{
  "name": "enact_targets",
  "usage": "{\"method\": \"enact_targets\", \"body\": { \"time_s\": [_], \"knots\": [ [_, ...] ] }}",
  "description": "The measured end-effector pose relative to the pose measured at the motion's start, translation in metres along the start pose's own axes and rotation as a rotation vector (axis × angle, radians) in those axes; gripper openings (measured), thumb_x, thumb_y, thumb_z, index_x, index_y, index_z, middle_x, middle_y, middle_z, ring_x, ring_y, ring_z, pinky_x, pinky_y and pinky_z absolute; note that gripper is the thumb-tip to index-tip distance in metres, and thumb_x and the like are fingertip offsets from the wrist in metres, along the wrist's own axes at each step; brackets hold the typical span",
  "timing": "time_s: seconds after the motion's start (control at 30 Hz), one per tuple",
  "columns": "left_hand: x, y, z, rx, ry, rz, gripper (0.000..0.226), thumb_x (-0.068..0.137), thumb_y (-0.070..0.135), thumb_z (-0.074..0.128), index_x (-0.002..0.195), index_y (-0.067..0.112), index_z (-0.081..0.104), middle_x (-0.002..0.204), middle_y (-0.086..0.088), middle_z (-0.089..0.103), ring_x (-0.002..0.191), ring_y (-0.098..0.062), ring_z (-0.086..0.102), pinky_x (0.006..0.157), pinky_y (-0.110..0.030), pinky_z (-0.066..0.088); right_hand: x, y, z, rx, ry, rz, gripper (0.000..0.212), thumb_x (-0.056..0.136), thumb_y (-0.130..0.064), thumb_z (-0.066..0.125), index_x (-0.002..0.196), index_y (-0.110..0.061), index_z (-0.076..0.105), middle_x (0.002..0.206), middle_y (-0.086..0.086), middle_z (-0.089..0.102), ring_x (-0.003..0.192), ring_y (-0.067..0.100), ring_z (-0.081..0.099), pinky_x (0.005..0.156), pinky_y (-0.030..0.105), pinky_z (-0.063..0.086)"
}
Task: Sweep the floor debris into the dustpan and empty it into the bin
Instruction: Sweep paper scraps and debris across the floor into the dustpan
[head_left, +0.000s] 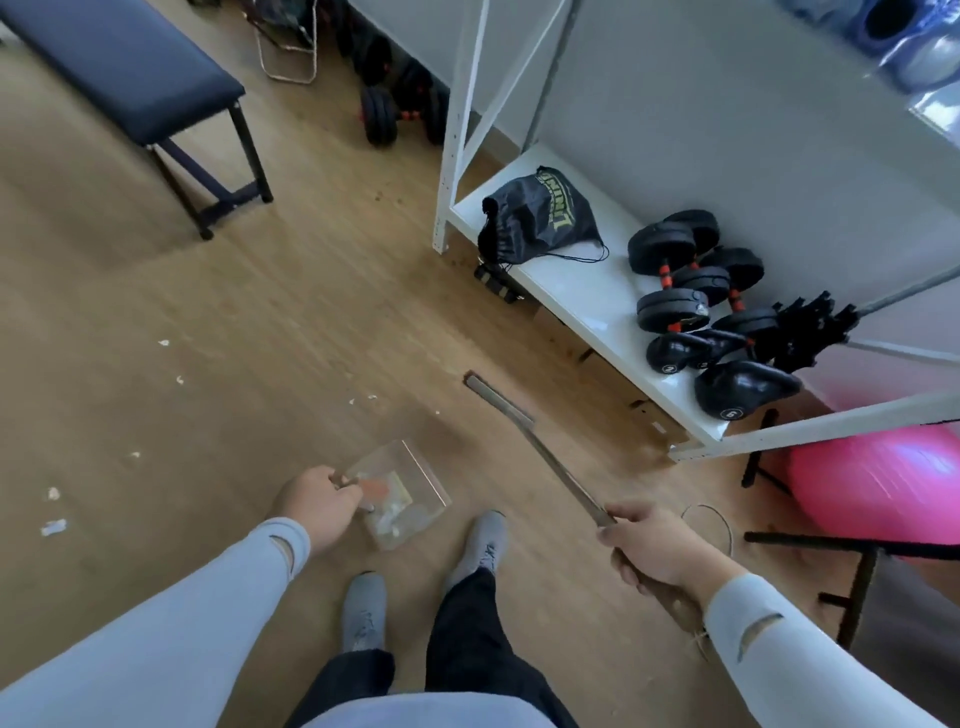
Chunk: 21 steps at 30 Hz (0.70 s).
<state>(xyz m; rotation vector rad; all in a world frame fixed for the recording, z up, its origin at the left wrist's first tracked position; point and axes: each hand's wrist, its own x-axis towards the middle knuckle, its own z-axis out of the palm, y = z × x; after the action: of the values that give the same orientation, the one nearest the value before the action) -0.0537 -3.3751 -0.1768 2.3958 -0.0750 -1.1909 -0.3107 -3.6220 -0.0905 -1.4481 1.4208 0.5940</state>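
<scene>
My left hand (318, 506) grips the handle of a clear plastic dustpan (415, 475) held just above the wooden floor in front of my feet. White and orange scraps lie inside the pan. My right hand (652, 545) grips the wooden handle of a broom (545, 457). Its narrow head (496, 397) is out ahead, near the white shelf. Several small white bits of debris (54, 526) are scattered over the floor to the left. No bin is in view.
A white metal shelf unit (597, 291) on the right carries a black drawstring bag (540, 215), dumbbells (685, 275) and kettlebells. A pink exercise ball (878, 483) sits beyond it. A dark padded bench (130, 67) stands at upper left. More dumbbells lie by the wall.
</scene>
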Motion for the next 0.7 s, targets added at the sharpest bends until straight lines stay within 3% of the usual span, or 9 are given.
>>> {"method": "enact_targets", "body": {
  "time_s": [0.13,0.3,0.43,0.57,0.63,0.7],
  "knots": [
    [0.018,0.013,0.002,-0.038,0.012,-0.041,0.026,0.088,0.021,0.064,0.069,0.016,0.047,0.066,-0.002,0.048,0.063,-0.025,0.047,0.059,-0.034,0.034,0.035,-0.019,-0.011,-0.059,-0.011,0.012,0.045,0.093,-0.009,0.059,0.138,-0.014,0.054,0.054,0.008,0.057,0.036,0.017,0.046,0.04,0.023,0.037],
    [0.042,0.02,0.004,-0.02,0.055,-0.076,0.014,0.088,0.023,0.056,0.086,0.009,0.057,0.079,-0.007,0.06,0.073,-0.031,0.059,0.066,-0.034,0.042,0.086,-0.057,-0.012,-0.13,0.006,-0.028,0.025,0.096,-0.01,0.056,0.121,-0.011,0.06,0.054,0.007,0.057,0.036,0.016,0.046,0.041,0.023,0.04],
    [0.048,0.02,0.014,-0.022,0.066,-0.076,0.019,0.09,0.02,0.057,0.073,0.015,0.049,0.065,-0.002,0.051,0.058,-0.024,0.045,0.055,-0.029,0.036,0.154,-0.072,0.012,-0.315,0.032,-0.041,0.027,0.098,-0.008,0.047,0.121,-0.003,0.059,0.071,0.01,0.056,0.048,0.019,0.05,0.047,0.025,0.043],
    [0.048,0.018,0.02,0.005,0.066,-0.092,0.012,0.09,0.025,0.057,0.086,0.014,0.06,0.067,-0.002,0.058,0.059,-0.026,0.053,0.053,-0.027,0.04,0.164,-0.057,0.052,-0.532,-0.087,-0.014,0.01,0.095,-0.007,0.047,0.103,-0.008,0.051,0.079,0.009,0.06,0.063,0.024,0.061,0.06,0.031,0.056],
    [0.049,0.02,0.017,0.005,0.071,-0.089,0.014,0.09,0.024,0.057,0.079,0.016,0.056,0.065,-0.001,0.056,0.057,-0.025,0.05,0.053,-0.027,0.038,0.143,-0.044,0.059,-0.688,-0.174,0.004,0.019,0.091,-0.007,0.048,0.11,-0.008,0.053,0.085,0.01,0.069,0.075,0.029,0.07,0.069,0.037,0.06],
    [0.048,0.025,0.013,0.002,0.076,-0.083,0.022,0.09,0.024,0.058,0.071,0.017,0.049,0.062,0.0,0.051,0.056,-0.023,0.046,0.054,-0.029,0.034,0.12,-0.039,0.039,-0.702,-0.275,0.03,0.026,0.093,-0.011,0.048,0.118,-0.012,0.056,0.073,0.006,0.068,0.062,0.024,0.067,0.057,0.032,0.055]
  ]
}}
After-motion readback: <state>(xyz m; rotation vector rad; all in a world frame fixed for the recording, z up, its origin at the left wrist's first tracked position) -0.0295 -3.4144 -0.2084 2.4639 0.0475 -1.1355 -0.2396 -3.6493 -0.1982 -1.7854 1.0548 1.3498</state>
